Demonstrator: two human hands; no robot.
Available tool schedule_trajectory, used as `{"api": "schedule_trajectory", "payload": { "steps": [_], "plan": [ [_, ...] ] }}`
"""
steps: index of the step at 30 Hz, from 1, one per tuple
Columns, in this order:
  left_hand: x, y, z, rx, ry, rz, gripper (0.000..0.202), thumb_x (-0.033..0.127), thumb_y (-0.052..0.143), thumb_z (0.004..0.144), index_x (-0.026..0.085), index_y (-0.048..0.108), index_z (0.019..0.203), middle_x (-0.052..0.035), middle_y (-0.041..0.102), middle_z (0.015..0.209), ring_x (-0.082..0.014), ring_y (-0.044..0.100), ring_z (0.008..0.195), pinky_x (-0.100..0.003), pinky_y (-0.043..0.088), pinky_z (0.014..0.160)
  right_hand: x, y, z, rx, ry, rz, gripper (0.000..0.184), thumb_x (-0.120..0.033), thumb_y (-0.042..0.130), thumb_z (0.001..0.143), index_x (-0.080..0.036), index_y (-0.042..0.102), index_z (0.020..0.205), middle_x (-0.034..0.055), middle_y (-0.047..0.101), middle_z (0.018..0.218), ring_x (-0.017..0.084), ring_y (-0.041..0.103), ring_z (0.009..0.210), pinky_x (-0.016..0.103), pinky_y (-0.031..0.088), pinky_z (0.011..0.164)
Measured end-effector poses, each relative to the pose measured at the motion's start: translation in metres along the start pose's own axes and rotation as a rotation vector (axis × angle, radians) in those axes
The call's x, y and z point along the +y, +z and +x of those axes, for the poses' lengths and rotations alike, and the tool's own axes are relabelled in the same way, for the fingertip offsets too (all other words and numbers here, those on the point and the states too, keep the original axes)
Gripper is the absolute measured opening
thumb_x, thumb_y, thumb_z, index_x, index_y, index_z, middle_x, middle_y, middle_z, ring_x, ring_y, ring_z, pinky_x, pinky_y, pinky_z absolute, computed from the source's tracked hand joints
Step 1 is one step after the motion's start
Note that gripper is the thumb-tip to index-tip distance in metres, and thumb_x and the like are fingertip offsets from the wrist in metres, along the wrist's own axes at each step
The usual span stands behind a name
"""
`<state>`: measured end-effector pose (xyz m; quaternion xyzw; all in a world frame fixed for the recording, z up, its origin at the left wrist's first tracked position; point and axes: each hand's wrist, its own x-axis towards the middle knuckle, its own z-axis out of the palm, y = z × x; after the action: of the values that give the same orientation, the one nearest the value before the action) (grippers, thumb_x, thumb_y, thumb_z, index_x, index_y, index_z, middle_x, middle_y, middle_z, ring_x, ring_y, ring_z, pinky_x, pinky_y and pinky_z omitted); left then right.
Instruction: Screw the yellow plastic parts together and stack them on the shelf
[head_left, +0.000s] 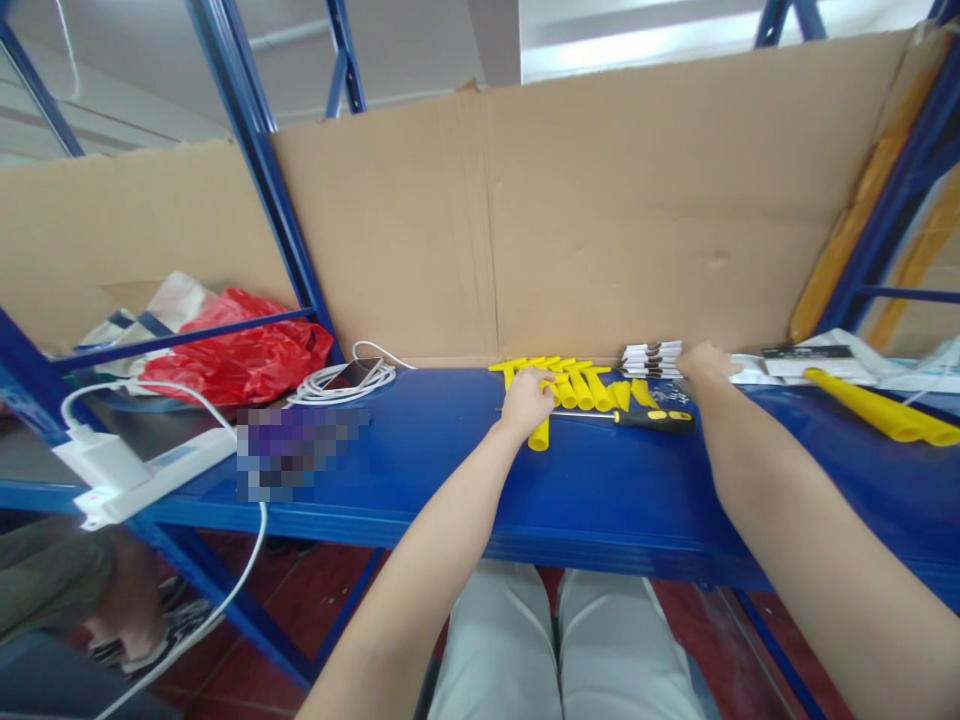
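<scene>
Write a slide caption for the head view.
Left hand holds a yellow tube; right hand touches a white stack on blue shelf.

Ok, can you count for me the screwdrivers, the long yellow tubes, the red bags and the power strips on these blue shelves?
Screwdriver: 1
Long yellow tubes: 2
Red bag: 1
Power strip: 1
Total: 5

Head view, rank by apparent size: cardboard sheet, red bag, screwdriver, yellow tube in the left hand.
1. cardboard sheet
2. red bag
3. screwdriver
4. yellow tube, though the left hand hides part of it
</scene>
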<state>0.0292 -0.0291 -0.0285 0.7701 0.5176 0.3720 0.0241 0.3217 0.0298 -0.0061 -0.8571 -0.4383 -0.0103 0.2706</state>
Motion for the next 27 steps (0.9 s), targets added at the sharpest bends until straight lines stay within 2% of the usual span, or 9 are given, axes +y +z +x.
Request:
{"api": "schedule_trajectory", "payload": {
  "steps": [3,6,9,13,16,20,24,27],
  "plan": [
    [-0.001,0.001,0.001,0.003,0.015,-0.003,0.033,0.003,0.055,0.08,0.017,0.076,0.103,-0.0073,0.073,0.116,-0.0213,0.064,0.115,-0.034,0.046,0.107,0.01,-0.007,-0.002,-0.116,0.195,-0.067,0.053,-0.026,0.059,0.084,-0.005,0.054,0.132,0.0347,0.05,0.131,0.04,0.043,0.128,0.052,0.039,0.089],
    [-0.002,0.002,0.001,0.006,0.012,-0.011,0.033,0.003,0.055,0.08,0.017,0.076,0.102,-0.007,0.073,0.116,-0.0213,0.064,0.115,-0.035,0.045,0.108,0.019,-0.011,0.0,-0.169,0.223,-0.109,0.056,-0.025,0.068,0.078,-0.008,0.057,0.131,0.0335,0.051,0.131,0.042,0.044,0.128,0.056,0.036,0.092],
    [-0.002,0.001,0.002,0.006,-0.002,-0.021,0.033,0.003,0.055,0.08,0.017,0.076,0.102,-0.007,0.073,0.115,-0.021,0.063,0.116,-0.034,0.045,0.108,0.025,-0.013,0.003,-0.187,0.248,-0.101,0.055,-0.021,0.072,0.074,-0.01,0.06,0.127,0.0327,0.054,0.129,0.041,0.047,0.126,0.052,0.04,0.09],
    [-0.001,0.001,0.001,0.02,-0.004,-0.039,0.032,0.001,0.056,0.079,0.016,0.076,0.1,-0.0084,0.073,0.114,-0.0215,0.064,0.115,-0.034,0.046,0.107,0.03,-0.018,-0.001,-0.101,0.226,-0.054,0.051,-0.024,0.074,0.074,-0.011,0.063,0.122,0.0338,0.053,0.129,0.042,0.045,0.129,0.051,0.041,0.091],
    [-0.002,0.001,0.001,0.025,0.004,-0.038,0.033,0.001,0.055,0.079,0.016,0.076,0.1,-0.0081,0.073,0.114,-0.0214,0.064,0.115,-0.034,0.046,0.107,0.032,-0.022,-0.009,-0.031,0.187,-0.008,0.057,-0.029,0.074,0.076,-0.009,0.059,0.127,0.0341,0.051,0.132,0.042,0.041,0.134,0.053,0.037,0.098],
    [-0.003,0.001,0.002,0.012,0.007,-0.039,0.034,0.002,0.055,0.079,0.017,0.076,0.1,-0.0073,0.073,0.114,-0.0206,0.064,0.114,-0.033,0.046,0.107,0.03,-0.03,-0.018,0.05,0.213,0.064,0.067,-0.034,0.072,0.078,-0.008,0.05,0.136,0.0343,0.046,0.14,0.039,0.034,0.139,0.053,0.035,0.102],
    [-0.003,0.0,0.002,0.024,-0.006,-0.039,0.033,0.001,0.054,0.08,0.017,0.076,0.099,-0.0074,0.073,0.114,-0.0204,0.064,0.114,-0.032,0.045,0.108,0.016,-0.047,-0.024,0.185,0.231,0.19,0.07,-0.039,0.068,0.083,-0.003,0.044,0.138,0.0319,0.044,0.143,0.034,0.035,0.138,0.048,0.026,0.11],
    [-0.001,-0.002,0.002,0.016,-0.023,-0.043,0.033,0.001,0.054,0.08,0.015,0.077,0.1,-0.0085,0.073,0.114,-0.0206,0.065,0.113,-0.031,0.045,0.107,-0.008,-0.061,-0.029,0.252,0.156,0.326,0.067,-0.041,0.065,0.084,-0.005,0.043,0.135,0.0295,0.046,0.141,0.034,0.035,0.134,0.048,0.026,0.109]
  ]
}}
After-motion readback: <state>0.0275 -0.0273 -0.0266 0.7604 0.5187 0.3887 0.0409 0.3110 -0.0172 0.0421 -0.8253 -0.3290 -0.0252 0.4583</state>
